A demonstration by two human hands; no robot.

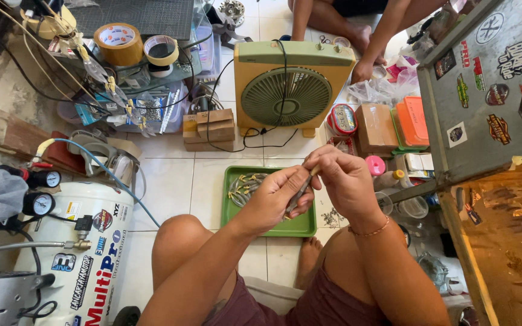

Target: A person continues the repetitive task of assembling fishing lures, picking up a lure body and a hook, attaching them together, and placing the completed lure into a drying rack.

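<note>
Above the green tray [300,228] on the floor, our left hand [273,202] and right hand [345,181] pinch one thin metal piece [301,192]; similar pieces [244,186] lie waiting in the tray.

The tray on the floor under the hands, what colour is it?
Green. The tray shows plainly in the head view, on white floor tiles.

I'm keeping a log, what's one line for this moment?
left hand: pinches thin metal piece | right hand: grips its top end | below: green tray
</note>
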